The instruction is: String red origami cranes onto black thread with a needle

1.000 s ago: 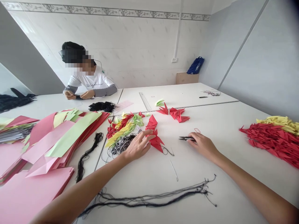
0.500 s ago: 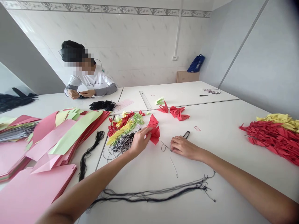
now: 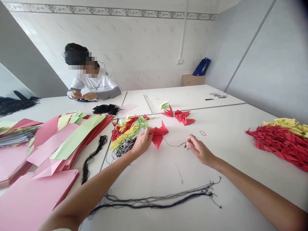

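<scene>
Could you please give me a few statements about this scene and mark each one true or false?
1. The left hand holds a red origami crane. True.
2. A black thread lies apart from the crane. False: it runs from the crane to the right hand.
3. A thin metal needle lies on the table. True.
4. The red and yellow paper cranes lie left of the pink paper. False: they lie far to its right.
5. A co-worker sits across the table. True.

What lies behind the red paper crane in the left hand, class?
Behind the red paper crane and left hand lies a heap of red, yellow and green paper folds beside tangled dark thread. The hand hides the heap's near edge.
</scene>
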### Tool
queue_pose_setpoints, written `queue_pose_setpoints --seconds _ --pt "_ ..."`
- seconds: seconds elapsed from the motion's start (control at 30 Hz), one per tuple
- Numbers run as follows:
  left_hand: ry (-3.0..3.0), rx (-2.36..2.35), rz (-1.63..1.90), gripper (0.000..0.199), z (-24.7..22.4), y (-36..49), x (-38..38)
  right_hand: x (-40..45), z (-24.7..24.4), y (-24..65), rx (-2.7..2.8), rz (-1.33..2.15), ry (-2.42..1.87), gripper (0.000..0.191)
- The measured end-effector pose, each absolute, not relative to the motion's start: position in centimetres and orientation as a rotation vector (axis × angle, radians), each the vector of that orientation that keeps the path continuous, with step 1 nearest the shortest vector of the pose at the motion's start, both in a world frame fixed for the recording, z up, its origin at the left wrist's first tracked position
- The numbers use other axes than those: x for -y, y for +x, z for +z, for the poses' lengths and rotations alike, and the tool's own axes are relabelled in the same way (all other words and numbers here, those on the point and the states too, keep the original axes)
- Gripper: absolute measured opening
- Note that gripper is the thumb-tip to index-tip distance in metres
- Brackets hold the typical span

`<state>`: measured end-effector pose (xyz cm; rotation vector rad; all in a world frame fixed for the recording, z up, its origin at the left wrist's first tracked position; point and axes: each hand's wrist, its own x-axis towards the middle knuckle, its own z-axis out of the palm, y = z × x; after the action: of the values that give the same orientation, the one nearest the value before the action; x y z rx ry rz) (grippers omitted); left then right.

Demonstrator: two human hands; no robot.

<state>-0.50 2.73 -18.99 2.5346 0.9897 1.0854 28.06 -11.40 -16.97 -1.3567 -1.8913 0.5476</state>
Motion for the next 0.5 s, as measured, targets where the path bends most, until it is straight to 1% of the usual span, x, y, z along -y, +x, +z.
queue_pose_setpoints --seconds 0.17,0.3,0.37,0.5 --pt "2.730 -0.707 0.979 0.026 -18.5 -1.8 -3.2 11.5 -14.4 28.9 1.601 0.592 -1.208 0.025" --pt "2.694 -0.777 0.935 0.037 -18.1 -2.7 -3.8 11.8 -12.0 29.7 1.583 0.601 -1.143 0.027" --pt "2.675 -0.870 0.896 0.035 -18.0 -2.9 -4.2 11.8 -10.9 29.9 1.558 0.594 -1.118 0.029" --pt "2.715 -1.066 0.748 0.025 -18.2 -2.7 -4.2 11.4 -9.4 29.9 1.441 0.578 -1.099 0.028"
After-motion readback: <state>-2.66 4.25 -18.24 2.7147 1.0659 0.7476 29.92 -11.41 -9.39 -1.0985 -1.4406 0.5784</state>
